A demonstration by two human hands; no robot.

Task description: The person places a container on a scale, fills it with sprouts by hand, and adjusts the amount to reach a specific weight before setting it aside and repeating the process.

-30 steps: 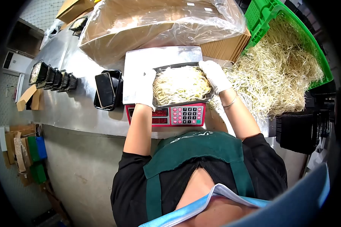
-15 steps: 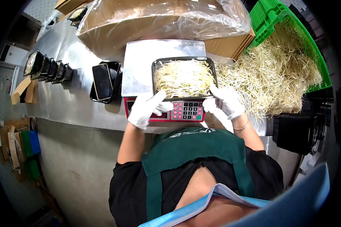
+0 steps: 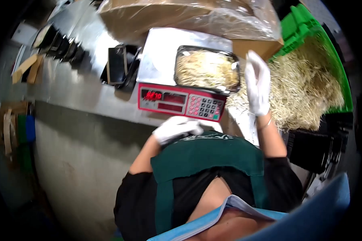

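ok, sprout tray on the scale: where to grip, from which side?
I'd take the black tray by its two short ends, one hand from the left, one from the right, fingers under the rim. It lies flat, longer side to side, sprouts filling the middle. The scale leaves bare plate at the left end; the right hand is already beside the other.

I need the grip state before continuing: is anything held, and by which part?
Nothing appears held. The tray of sprouts rests on the scale; the right hand is beside it, the left hand by the apron.
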